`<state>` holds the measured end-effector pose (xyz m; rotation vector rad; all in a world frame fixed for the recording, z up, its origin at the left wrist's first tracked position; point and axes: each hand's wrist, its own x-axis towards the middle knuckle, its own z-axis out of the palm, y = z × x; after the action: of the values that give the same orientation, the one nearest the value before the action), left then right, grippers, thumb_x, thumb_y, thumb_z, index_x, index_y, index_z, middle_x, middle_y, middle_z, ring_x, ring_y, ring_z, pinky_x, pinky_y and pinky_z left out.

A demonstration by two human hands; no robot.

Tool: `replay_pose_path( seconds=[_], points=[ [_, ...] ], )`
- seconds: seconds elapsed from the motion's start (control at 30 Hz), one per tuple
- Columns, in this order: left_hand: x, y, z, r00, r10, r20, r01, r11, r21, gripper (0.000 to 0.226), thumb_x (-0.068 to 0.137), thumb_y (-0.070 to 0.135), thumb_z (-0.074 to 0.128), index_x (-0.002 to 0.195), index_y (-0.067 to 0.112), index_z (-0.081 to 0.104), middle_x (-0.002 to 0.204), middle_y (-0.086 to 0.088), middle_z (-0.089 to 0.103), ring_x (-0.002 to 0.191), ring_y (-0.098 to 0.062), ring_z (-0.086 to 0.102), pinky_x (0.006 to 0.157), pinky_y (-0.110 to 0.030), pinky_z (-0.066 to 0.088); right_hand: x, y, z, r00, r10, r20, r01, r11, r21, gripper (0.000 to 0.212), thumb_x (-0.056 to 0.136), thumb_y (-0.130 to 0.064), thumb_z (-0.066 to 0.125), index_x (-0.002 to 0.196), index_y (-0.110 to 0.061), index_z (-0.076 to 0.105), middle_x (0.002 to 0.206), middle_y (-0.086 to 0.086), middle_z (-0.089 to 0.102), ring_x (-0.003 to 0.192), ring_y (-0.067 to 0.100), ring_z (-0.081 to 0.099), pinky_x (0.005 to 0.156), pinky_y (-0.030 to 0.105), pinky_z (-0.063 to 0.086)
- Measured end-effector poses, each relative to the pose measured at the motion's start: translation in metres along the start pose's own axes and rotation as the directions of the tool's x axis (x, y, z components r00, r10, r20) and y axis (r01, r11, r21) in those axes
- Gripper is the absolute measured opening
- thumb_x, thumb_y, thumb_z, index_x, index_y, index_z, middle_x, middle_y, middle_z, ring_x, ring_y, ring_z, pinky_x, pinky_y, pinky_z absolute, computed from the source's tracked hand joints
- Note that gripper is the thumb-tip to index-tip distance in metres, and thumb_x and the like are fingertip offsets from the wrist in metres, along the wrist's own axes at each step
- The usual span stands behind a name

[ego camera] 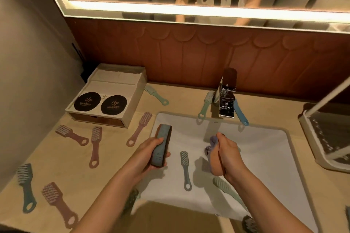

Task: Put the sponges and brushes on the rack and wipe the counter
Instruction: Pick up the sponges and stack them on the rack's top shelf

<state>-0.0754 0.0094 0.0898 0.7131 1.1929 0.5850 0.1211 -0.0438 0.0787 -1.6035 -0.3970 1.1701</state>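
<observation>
Beige stone-look counter (75, 172) is nowhere near ready for a wipe, so here's where we're at. Our left hand (151, 150) is wrapped round a blue-grey rectangular sponge with a dark scouring side (163, 141), thumb on one long face and fingers on the other. It's holding it over the left rim of the white rectangular sink basin (265, 157). Our right hand (227, 155) is clenched round a bunched purple cloth (213, 141) over the middle of the basin. The white-framed drying rack (308, 136) sits at the far right of the counter, well apart from the sponge, and only part of it is in view.

What worries us: the sponge has to cross the whole basin to reach the rack, and the right arm is in the way. Crossing arms could bump the chrome tap (226, 100) or drop the sponge into the basin. A grey-blue plastic brush (184, 168) and a mint green brush (227, 191) are lying in there too.

Pink plastic brushes (94, 145) and a teal brush (26, 189) are scattered over the left of the counter. Some are near the front edge, where a forearm could easily sweep them off. Wipe now and we'd just shove them around.
</observation>
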Motion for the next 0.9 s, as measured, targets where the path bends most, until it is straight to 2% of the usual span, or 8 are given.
replay_pose_path(
  seconds=[0.27,0.33,0.4,0.43,0.47,0.6,0.77,0.9],
  points=[
    [-0.02,-0.001,0.085,0.982,-0.036,0.184,0.02,0.996,0.088,0.02,0.093,0.023,0.051,0.111,0.014,0.053,0.093,-0.014,0.061,0.083,-0.023,0.063,0.061,-0.033,0.055,-0.006,-0.027,-0.063,0.993,-0.085,-0.077,0.081,0.995,-0.053,0.039,0.089,-0.001,0.034,0.052,-0.014,0.034,0.038,-0.013,0.034,0.041,0.008,0.032,0.042,0.018,0.026],
    [-0.024,0.001,0.106,0.975,-0.044,0.219,0.029,0.997,0.072,0.023,0.092,0.023,0.052,0.113,0.013,0.052,0.092,-0.014,0.059,0.081,-0.023,0.062,0.059,-0.032,0.056,-0.01,-0.034,-0.081,0.992,-0.101,-0.081,0.095,0.993,-0.067,0.033,0.089,-0.002,0.034,0.057,-0.012,0.035,0.038,-0.011,0.042,0.045,0.016,0.038,0.043,0.019,0.027],
    [-0.027,0.003,0.12,0.968,-0.054,0.247,0.048,0.998,0.032,0.024,0.092,0.023,0.053,0.113,0.013,0.052,0.091,-0.014,0.059,0.079,-0.023,0.062,0.057,-0.031,0.056,-0.01,-0.041,-0.092,0.99,-0.087,-0.108,0.084,0.996,-0.033,0.03,0.091,-0.006,0.036,0.067,-0.002,0.054,0.078,0.009,0.072,0.08,0.034,0.063,0.062,0.026,0.041],
    [-0.029,0.003,0.13,0.967,-0.056,0.249,0.05,0.998,0.03,0.024,0.092,0.025,0.053,0.113,0.014,0.052,0.09,-0.013,0.06,0.078,-0.023,0.063,0.057,-0.031,0.056,-0.011,-0.045,-0.098,0.989,-0.062,-0.137,0.063,0.998,-0.001,0.031,0.093,-0.01,0.037,0.079,0.003,0.061,0.103,0.016,0.069,0.1,0.033,0.061,0.075,0.031,0.045],
    [-0.03,0.004,0.137,0.967,-0.057,0.249,0.051,0.998,0.032,0.024,0.092,0.027,0.052,0.112,0.016,0.053,0.09,-0.012,0.061,0.076,-0.022,0.064,0.056,-0.031,0.055,-0.012,-0.049,-0.104,0.989,-0.044,-0.141,0.049,0.998,0.029,0.031,0.095,-0.015,0.038,0.088,0.002,0.063,0.11,0.017,0.065,0.103,0.028,0.06,0.081,0.033,0.044],
    [-0.036,0.009,0.167,0.952,-0.066,0.3,0.089,0.994,-0.066,0.035,0.092,0.041,0.045,0.104,0.012,0.06,0.079,-0.011,0.059,0.062,-0.018,0.059,0.046,-0.022,0.046,-0.019,-0.073,-0.128,0.994,-0.095,-0.046,0.098,0.994,0.055,0.021,0.093,-0.026,0.044,0.084,-0.015,0.06,0.079,0.007,0.059,0.071,0.012,0.055,0.067,0.028,0.043],
    [-0.034,0.013,0.196,0.933,-0.059,0.356,0.136,0.971,-0.196,0.055,0.093,0.052,0.032,0.111,0.008,0.06,0.082,-0.019,0.064,0.057,-0.018,0.054,0.042,-0.02,0.043,-0.028,-0.099,-0.157,0.984,-0.175,0.043,0.175,0.984,-0.002,0.011,0.094,-0.032,0.042,0.095,-0.027,0.051,0.085,0.0,0.055,0.077,0.012,0.053,0.064,0.027,0.041],
    [-0.04,0.016,0.216,0.922,-0.061,0.383,0.153,0.965,-0.214,0.047,0.093,0.038,0.029,0.105,0.003,0.059,0.078,-0.015,0.064,0.052,-0.016,0.056,0.043,-0.018,0.042,-0.03,-0.117,-0.179,0.946,-0.323,0.035,0.325,0.942,-0.089,0.011,0.093,-0.019,0.039,0.092,-0.021,0.05,0.084,0.002,0.052,0.076,0.013,0.05,0.063,0.027,0.039]
  ],
)
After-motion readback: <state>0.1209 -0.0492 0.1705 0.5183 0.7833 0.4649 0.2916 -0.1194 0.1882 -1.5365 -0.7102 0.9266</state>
